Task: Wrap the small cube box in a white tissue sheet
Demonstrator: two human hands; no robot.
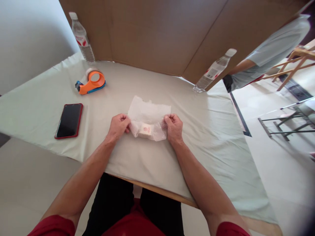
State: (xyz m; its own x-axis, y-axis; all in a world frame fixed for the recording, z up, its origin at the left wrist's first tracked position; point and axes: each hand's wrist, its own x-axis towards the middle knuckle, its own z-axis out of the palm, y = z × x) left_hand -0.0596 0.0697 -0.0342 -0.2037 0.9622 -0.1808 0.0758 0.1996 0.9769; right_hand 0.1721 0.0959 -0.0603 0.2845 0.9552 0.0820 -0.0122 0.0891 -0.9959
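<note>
1. Two hands hold one thin white wrapping sheet (pixel 148 110) near the middle of the worktop (pixel 201 137), which is covered by a pale green cloth.
2. The wrapping sheet is crinkled and slightly see-through. Its far half lies flat on the cloth with a ragged far edge, and its near half is bunched and folded over.
3. Inside that fold sits a small white box (pixel 145 130) with a red mark on its face, seen through the sheet and lying between the two hands.
4. The left hand (pixel 119 126) is curled, knuckles up, with its fingertips pinching the sheet's left end.
5. The right hand (pixel 174 127) mirrors it, clenched on the sheet's right end, thumb toward the box.
6. Both forearms reach straight in from the near edge, and the wrists sit low over the cloth.
7. To the left lie a red-cased phone (pixel 69 120) and, further back, an orange tape dispenser (pixel 91 82). Both are well apart from the hands.
</note>
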